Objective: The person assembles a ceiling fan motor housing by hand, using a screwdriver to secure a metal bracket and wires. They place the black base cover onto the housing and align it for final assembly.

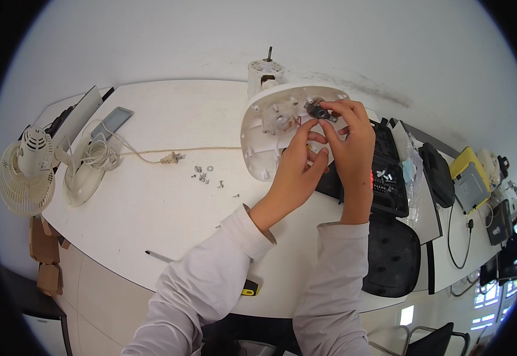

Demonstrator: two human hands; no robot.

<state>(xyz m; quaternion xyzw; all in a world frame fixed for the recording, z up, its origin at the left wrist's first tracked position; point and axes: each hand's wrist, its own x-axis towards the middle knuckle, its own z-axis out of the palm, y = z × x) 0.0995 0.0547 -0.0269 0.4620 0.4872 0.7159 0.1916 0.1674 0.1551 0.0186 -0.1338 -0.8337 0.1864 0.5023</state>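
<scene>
While the right hand (353, 133) pinches a small dark part (318, 111) between thumb and forefinger, the left hand (294, 163) reaches in from the left with its forefinger close to that part's near edge and its thumb bent below; I cannot tell whether the left fingers grip anything. The dark part is held over the right side of an upturned white shell (258, 155), whose hollow, post-studded inside faces the person. A translucent housing (278, 120) sits in the shell, left of the dark part. Beyond the shell, at the far edge of the white table (178, 121), a pale motor (264, 71) stands with its shaft pointing up. Left of the shell, a cord (211, 148) runs to a two-pin plug (171, 158), with loose screws (203, 177) scattered nearer the person. At the far left is a white fan (27, 172). Right of the hands lies an open black case (392, 205) of small metal pieces, and nearer, by the table's right edge, a rounded black panel (392, 255). A yellow-and-black handle (250, 288) lies beside the left sleeve (196, 291), partly hidden.
</scene>
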